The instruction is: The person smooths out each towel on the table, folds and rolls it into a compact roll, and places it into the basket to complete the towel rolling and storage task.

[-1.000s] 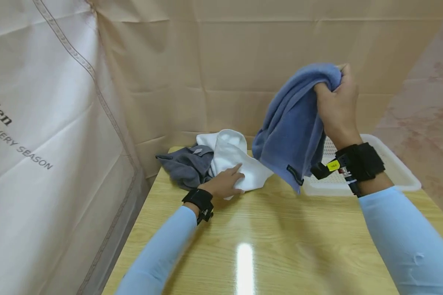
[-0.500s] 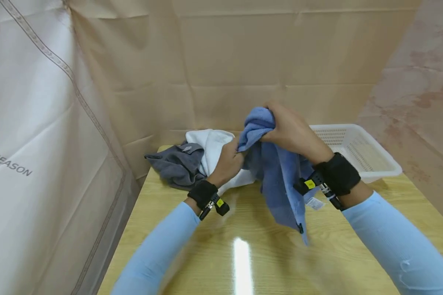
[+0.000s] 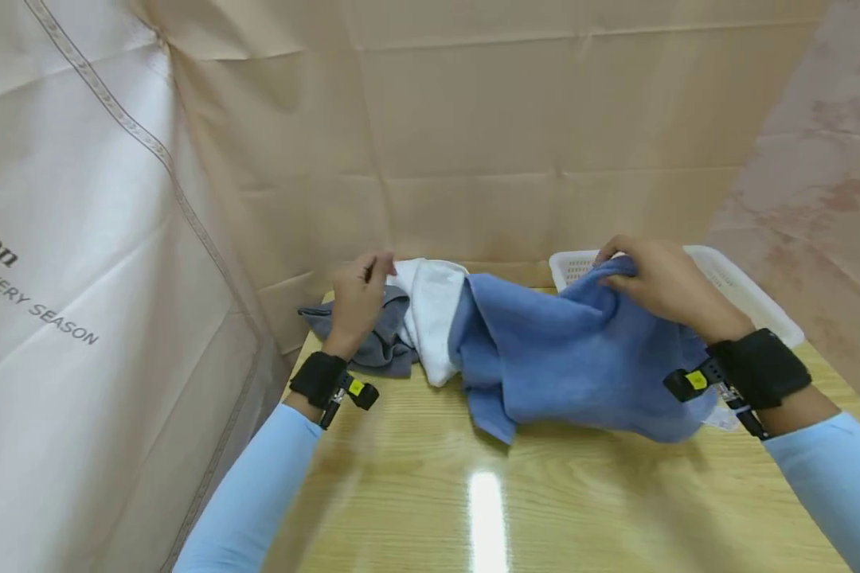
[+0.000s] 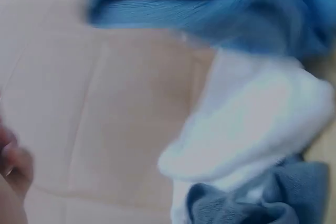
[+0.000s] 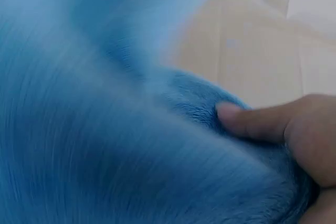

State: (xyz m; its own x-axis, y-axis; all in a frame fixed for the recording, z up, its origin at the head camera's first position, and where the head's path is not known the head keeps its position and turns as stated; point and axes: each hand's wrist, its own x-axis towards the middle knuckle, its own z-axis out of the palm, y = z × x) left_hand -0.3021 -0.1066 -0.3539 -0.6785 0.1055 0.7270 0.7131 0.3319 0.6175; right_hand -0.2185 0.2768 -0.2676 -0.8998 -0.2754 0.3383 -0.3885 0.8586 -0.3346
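Observation:
My right hand (image 3: 670, 286) pinches the upper edge of a blue towel (image 3: 566, 350), which spreads in folds over the wooden table. In the right wrist view the thumb (image 5: 252, 121) presses into the blurred blue pile. My left hand (image 3: 358, 302) is raised in front of a grey cloth (image 3: 390, 334), its fingers loosely bent around nothing. Between the grey cloth and the blue towel lies a crumpled white towel (image 3: 433, 314). The left wrist view has the left fingers (image 4: 18, 163) at its left edge, apart from the white towel (image 4: 252, 124) and the blue one.
A white perforated plastic basket (image 3: 748, 294) stands at the back right, partly hidden by my right hand and the blue towel. The wooden table (image 3: 416, 477) meets a beige cloth backdrop (image 3: 473, 119) behind, with a printed pale curtain (image 3: 79, 278) at the left.
The blue towel, held high by my right hand a second ago, has come down and spread out. My left hand went from the white towel to the blue one, then moved left, away from it.

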